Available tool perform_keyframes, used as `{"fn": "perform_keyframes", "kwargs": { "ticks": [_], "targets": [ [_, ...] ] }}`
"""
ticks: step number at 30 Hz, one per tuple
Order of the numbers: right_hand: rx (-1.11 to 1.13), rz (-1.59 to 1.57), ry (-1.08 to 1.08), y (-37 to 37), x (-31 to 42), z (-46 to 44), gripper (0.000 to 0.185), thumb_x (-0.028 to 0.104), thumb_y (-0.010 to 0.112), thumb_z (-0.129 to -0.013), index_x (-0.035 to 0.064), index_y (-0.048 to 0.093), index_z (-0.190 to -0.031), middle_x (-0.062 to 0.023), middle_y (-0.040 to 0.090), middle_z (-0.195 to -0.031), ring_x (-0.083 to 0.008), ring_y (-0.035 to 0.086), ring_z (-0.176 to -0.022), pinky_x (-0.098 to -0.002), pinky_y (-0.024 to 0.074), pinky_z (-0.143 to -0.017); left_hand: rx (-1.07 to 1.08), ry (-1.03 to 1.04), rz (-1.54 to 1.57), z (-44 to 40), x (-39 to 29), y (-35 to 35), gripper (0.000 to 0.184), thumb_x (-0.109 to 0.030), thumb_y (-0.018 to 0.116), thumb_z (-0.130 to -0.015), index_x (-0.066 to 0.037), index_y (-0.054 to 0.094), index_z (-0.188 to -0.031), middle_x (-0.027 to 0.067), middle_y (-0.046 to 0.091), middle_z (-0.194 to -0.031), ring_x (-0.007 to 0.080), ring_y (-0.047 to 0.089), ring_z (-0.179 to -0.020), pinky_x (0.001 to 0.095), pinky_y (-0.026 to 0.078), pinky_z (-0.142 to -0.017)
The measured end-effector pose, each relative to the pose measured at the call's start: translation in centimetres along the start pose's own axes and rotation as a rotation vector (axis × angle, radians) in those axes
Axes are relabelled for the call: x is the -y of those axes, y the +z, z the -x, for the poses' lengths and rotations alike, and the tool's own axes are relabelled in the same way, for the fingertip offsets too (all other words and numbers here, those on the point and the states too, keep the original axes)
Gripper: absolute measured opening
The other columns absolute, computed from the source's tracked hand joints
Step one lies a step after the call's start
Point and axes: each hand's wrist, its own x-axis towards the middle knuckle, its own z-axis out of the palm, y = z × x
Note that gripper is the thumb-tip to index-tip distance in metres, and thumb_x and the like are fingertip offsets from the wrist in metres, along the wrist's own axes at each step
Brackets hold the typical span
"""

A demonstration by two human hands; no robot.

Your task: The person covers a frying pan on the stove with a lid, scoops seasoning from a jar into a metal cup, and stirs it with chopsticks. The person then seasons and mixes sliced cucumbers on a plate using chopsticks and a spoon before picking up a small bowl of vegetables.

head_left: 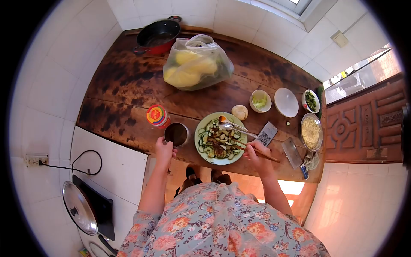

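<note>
Grips the dark cup (176, 133) with the left hand (165, 152), fingers curled together at its near side, perhaps to keep it level beside the plate (215, 161); pinches chopsticks (269, 157) in the right hand (258, 155), angled toward the sliced vegetables (217, 141) on that plate, likely for reach. Stands at a blotched wooden table (128, 107), near white tiled walls (43, 107) and a carved reddish panel (364, 124).

Prints on the jar lid (157, 115) and the flat grey item (267, 134) are too small to read.
</note>
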Motion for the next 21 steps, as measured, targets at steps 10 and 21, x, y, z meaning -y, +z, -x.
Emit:
{"fn": "perform_keyframes", "kwargs": {
  "ticks": [10,21],
  "targets": [
    [-0.066,-0.974,0.417,0.0,-8.6,0.6,0.024,0.021,0.053,-0.087,0.0055,0.05,-0.105,-0.0057,0.058,-0.091,-0.015,0.059,-0.078,-0.0228,0.048,-0.061,-0.005,-0.029,-0.037,5.1,-4.1,-5.6,0.026,-0.004,0.044,-0.078,-0.001,0.047,-0.103,0.0081,0.053,-0.055,0.0087,0.043,-0.035,0.0184,0.029,-0.029],
    [-0.222,-1.188,0.415,0.7,-11.0,2.6,0.021,0.023,0.051,-0.088,0.0081,0.051,-0.103,-0.0041,0.057,-0.085,-0.0129,0.057,-0.07,-0.0229,0.047,-0.056,0.163,0.039,-0.057,7.2,-7.9,-3.8,0.028,-0.002,0.044,-0.077,-0.001,0.045,-0.105,0.0089,0.055,-0.058,0.0077,0.044,-0.036,0.0179,0.031,-0.03]
  ]
}}
